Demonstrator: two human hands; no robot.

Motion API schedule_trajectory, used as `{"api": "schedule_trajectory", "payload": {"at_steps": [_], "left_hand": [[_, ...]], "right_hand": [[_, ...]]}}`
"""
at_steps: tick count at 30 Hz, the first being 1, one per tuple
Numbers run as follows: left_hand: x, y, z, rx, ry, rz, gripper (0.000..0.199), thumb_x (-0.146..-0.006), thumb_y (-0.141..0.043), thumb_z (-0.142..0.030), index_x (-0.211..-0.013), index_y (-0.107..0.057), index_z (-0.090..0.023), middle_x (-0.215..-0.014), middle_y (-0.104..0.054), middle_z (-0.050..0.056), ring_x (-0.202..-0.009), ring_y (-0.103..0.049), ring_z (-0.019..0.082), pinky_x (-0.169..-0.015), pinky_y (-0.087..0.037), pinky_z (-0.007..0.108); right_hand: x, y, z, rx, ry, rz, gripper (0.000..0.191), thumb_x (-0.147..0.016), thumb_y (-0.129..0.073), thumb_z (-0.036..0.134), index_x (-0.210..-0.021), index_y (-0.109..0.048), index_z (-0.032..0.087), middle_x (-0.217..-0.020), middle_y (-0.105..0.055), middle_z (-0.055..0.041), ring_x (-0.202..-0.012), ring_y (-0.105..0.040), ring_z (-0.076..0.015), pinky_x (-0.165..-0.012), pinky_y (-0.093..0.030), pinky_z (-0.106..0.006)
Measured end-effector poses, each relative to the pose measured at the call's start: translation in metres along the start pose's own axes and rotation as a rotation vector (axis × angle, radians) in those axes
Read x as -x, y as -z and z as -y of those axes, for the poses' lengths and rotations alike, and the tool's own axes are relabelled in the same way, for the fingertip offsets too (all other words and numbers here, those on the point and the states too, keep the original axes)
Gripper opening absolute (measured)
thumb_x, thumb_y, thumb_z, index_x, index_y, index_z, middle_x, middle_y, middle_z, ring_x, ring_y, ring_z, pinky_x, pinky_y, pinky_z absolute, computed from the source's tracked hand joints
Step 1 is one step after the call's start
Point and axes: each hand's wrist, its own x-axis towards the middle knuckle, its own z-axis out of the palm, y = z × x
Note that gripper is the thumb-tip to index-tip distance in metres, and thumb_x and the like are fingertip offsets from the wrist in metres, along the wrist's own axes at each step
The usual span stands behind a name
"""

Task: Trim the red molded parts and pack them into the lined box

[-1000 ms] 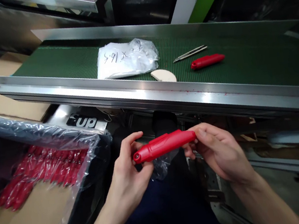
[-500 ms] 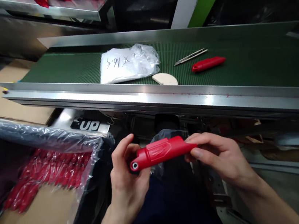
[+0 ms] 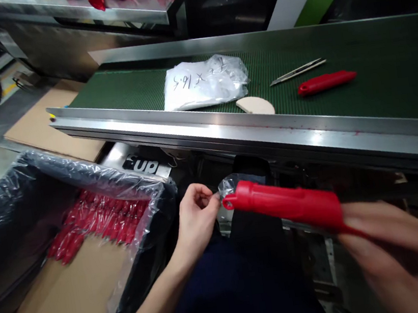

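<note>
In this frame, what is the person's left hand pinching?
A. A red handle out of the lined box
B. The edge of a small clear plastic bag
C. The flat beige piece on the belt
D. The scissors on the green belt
B. The left hand pinches the rim of the clear plastic bag below the belt, while the right hand holds the red handle pointed at the bag.

I see the left hand [image 3: 197, 214] raised at centre, forearm running up from the lower left, fingers curled and thumb meeting fingertips in a tight pinch. I see the right hand [image 3: 394, 245] low at the right, motion-blurred, palm turned down, fingers closed in a grip; finger detail there I cannot resolve
</note>
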Motion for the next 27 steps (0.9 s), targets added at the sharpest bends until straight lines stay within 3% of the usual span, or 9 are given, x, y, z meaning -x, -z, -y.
{"api": "schedule_trajectory", "payload": {"at_steps": [2,4,8,12,17,21,24,27], "left_hand": [[-0.005,-0.002,0.002,0.033,0.059,0.025,0.016,-0.077,-0.068,-0.022,-0.077,-0.052,-0.016,-0.066,-0.052,-0.004,-0.057,-0.046,0.009,-0.053,-0.037,0.02],[-0.005,-0.003,0.003,0.077,0.105,0.066,0.018,-0.078,-0.069,-0.027,-0.08,-0.055,-0.015,-0.067,-0.055,-0.002,-0.058,-0.049,0.009,-0.054,-0.039,0.019],[-0.001,-0.001,0.001,0.152,0.163,0.116,0.021,-0.079,-0.07,-0.031,-0.084,-0.06,-0.013,-0.073,-0.062,0.002,-0.061,-0.055,0.01,-0.059,-0.046,0.021],[0.002,0.006,0.0,0.179,0.172,0.126,0.023,-0.08,-0.071,-0.032,-0.086,-0.061,-0.012,-0.076,-0.064,0.003,-0.064,-0.058,0.012,-0.062,-0.049,0.023],[0.005,0.01,-0.001,0.125,0.068,0.087,0.02,-0.086,-0.068,-0.033,-0.089,-0.065,-0.014,-0.077,-0.065,0.003,-0.069,-0.059,0.014,-0.066,-0.049,0.024],[0.011,0.009,0.002,0.016,-0.09,0.058,0.012,-0.087,-0.068,-0.029,-0.086,-0.07,-0.017,-0.082,-0.065,0.003,-0.078,-0.059,0.015,-0.073,-0.046,0.024],[0.022,0.003,0.008,-0.035,-0.185,0.063,0.01,-0.09,-0.064,-0.026,-0.087,-0.071,-0.019,-0.09,-0.065,0.004,-0.085,-0.06,0.017,-0.078,-0.046,0.027],[0.034,-0.007,0.017,-0.041,-0.234,0.03,0.011,-0.094,-0.058,-0.023,-0.09,-0.068,-0.019,-0.091,-0.064,0.004,-0.084,-0.06,0.017,-0.077,-0.047,0.028]], "right_hand": [[0.004,0.007,0.004,0.166,0.214,0.117,0.041,-0.081,-0.067,0.013,-0.116,-0.071,0.032,-0.111,-0.071,-0.0025,-0.089,-0.07,-0.0199,-0.074,-0.061,-0.029],[0.001,0.004,0.013,0.239,0.325,0.159,0.047,-0.08,-0.068,0.013,-0.124,-0.067,0.031,-0.107,-0.073,-0.0023,-0.087,-0.072,-0.0208,-0.074,-0.062,-0.03],[-0.017,-0.015,0.033,0.261,0.364,0.154,0.048,-0.082,-0.065,0.01,-0.128,-0.063,0.023,-0.099,-0.075,-0.0023,-0.088,-0.072,-0.018,-0.082,-0.061,-0.027],[-0.021,-0.023,0.03,0.321,0.451,0.214,0.046,-0.084,-0.063,0.007,-0.128,-0.062,0.016,-0.103,-0.075,-0.0064,-0.095,-0.072,-0.0186,-0.086,-0.061,-0.025],[-0.012,-0.025,0.012,0.272,0.56,0.39,0.037,-0.092,-0.049,0.008,-0.127,-0.062,0.011,-0.119,-0.07,-0.0133,-0.118,-0.063,-0.0254,-0.096,-0.058,-0.039],[-0.014,-0.031,0.007,0.272,0.596,0.464,0.036,-0.094,-0.041,0.007,-0.122,-0.064,0.01,-0.12,-0.069,-0.0149,-0.117,-0.063,-0.027,-0.094,-0.059,-0.044],[-0.014,-0.044,0.008,0.332,0.61,0.302,0.039,-0.083,-0.055,0.0,-0.12,-0.065,0.009,-0.108,-0.073,-0.0152,-0.1,-0.071,-0.0265,-0.082,-0.062,-0.039],[-0.007,-0.064,0.012,0.323,0.426,-0.009,0.041,-0.077,-0.066,-0.002,-0.114,-0.067,0.015,-0.091,-0.076,-0.0082,-0.081,-0.073,-0.0211,-0.072,-0.062,-0.032]]}}
